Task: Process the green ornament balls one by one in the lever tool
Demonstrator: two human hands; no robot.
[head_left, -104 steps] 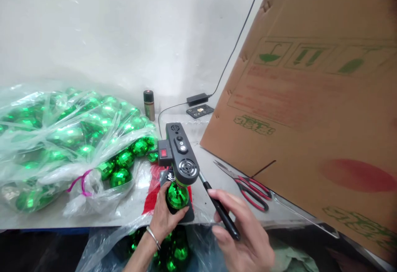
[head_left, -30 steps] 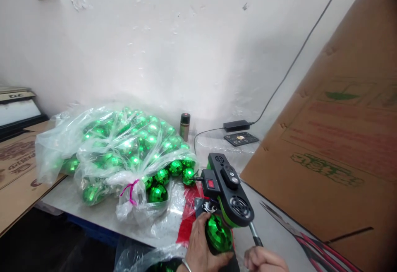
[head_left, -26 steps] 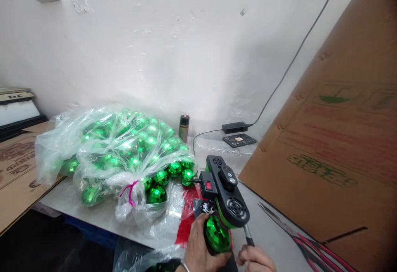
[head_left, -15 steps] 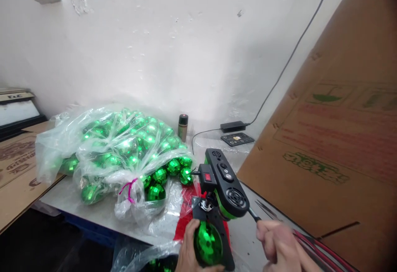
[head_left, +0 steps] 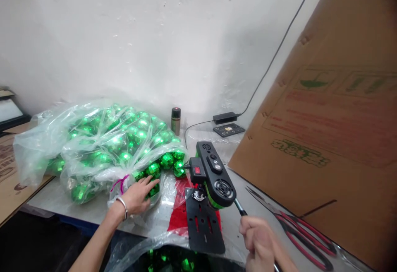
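Note:
My left hand point(head_left: 139, 195), wearing a silver bracelet, reaches over shiny green faceted balls point(head_left: 153, 169) at the mouth of a clear plastic bag point(head_left: 89, 148). Its fingers are spread and lie on or just above a ball partly hidden beneath them. My right hand point(head_left: 259, 234) is closed around the lever handle point(head_left: 240, 208) of a small black and green machine point(head_left: 214, 172) with a red switch. Below the machine head, its black slotted base plate point(head_left: 204, 234) is bare. More green balls point(head_left: 186, 263) lie in an open plastic bag at the bottom edge.
Red-handled scissors point(head_left: 288, 226) lie to the right, beside a large cardboard box point(head_left: 335, 119). Behind the machine are a spray can point(head_left: 175, 121), a black power adapter point(head_left: 225, 117) and a dark phone-like slab point(head_left: 228, 129). Red cloth point(head_left: 178, 205) lies under the base plate.
My left hand has let go of the green ball at the base plate and moved left to the bagged balls. That ball is gone from the plate. My right hand stays on the lever handle.

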